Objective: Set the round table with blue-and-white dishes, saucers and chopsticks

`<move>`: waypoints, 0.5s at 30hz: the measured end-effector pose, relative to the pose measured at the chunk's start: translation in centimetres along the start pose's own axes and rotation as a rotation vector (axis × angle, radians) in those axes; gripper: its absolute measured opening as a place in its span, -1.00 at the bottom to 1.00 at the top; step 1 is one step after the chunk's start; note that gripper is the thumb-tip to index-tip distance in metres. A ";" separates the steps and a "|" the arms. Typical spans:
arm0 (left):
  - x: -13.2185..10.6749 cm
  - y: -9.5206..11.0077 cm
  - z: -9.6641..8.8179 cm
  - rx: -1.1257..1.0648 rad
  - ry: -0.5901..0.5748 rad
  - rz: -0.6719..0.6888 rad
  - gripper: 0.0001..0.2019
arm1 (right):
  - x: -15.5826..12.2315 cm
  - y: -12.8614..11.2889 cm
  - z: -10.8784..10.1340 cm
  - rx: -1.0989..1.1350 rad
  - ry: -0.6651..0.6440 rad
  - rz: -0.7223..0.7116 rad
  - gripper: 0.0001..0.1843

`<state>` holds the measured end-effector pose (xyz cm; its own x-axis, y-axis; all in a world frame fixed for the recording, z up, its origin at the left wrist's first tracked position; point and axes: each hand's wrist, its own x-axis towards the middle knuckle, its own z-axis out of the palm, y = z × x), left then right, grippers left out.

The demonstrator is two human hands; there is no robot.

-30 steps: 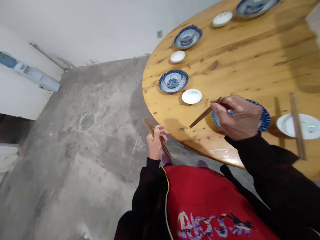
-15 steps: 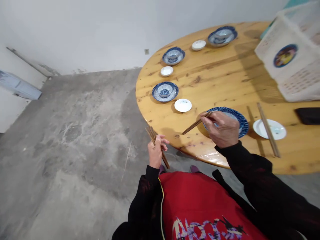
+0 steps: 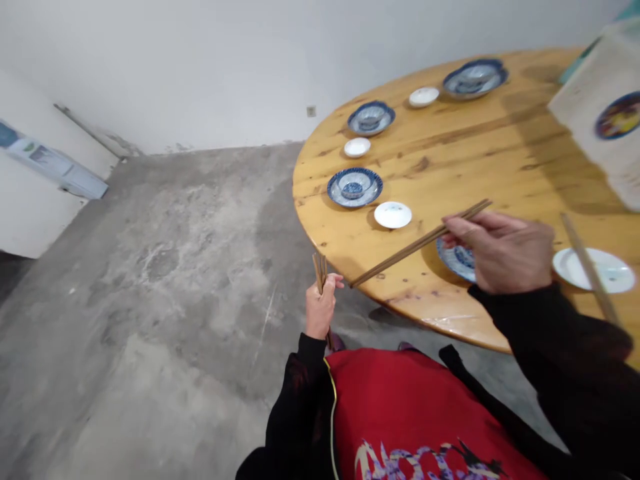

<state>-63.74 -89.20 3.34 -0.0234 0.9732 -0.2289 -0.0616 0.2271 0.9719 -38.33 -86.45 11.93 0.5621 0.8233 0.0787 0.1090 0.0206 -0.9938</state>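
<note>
My right hand (image 3: 503,250) is closed on a pair of brown chopsticks (image 3: 405,250) that slant from upper right down to the table's near edge. It hovers over a blue-patterned plate (image 3: 453,259) on the round wooden table (image 3: 490,160). My left hand (image 3: 321,310) is off the table, over the floor, closed on a bundle of chopsticks (image 3: 319,270) that point upward. A small white dish (image 3: 393,215) lies just left of my right hand. Another chopstick pair (image 3: 585,267) rests across a white dish (image 3: 595,270) at the right.
Along the table's rim sit more blue plates with bowls (image 3: 355,187) (image 3: 371,118) (image 3: 474,77) and small white dishes (image 3: 357,147) (image 3: 423,97). A white basket (image 3: 607,127) stands at the far right. A white appliance (image 3: 50,167) stands by the left wall; the floor is bare concrete.
My right hand has lifted and drawn the chopstick pair further out, now showing its full length. My left hand has turned its bundle more upright. The view has shifted left.
</note>
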 end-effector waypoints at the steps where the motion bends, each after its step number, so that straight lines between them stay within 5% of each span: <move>1: 0.0 -0.2 -0.6 0.011 0.008 -0.017 -0.55 | 0.1 -0.2 0.5 0.052 0.033 0.008 -0.80; 8: -0.5 -1.3 -4.2 0.002 0.070 -0.082 -0.57 | -0.7 0.0 3.4 -0.294 0.059 -0.300 -0.82; 15: 0.0 -1.2 -4.8 -0.006 0.026 -0.105 -0.55 | -0.8 3.1 4.8 -0.735 -0.035 -0.533 -0.70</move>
<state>-68.41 -89.62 1.87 -0.0422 0.9429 -0.3304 -0.0714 0.3270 0.9423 -42.37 -84.37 8.40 0.2637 0.8255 0.4991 0.8498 0.0460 -0.5251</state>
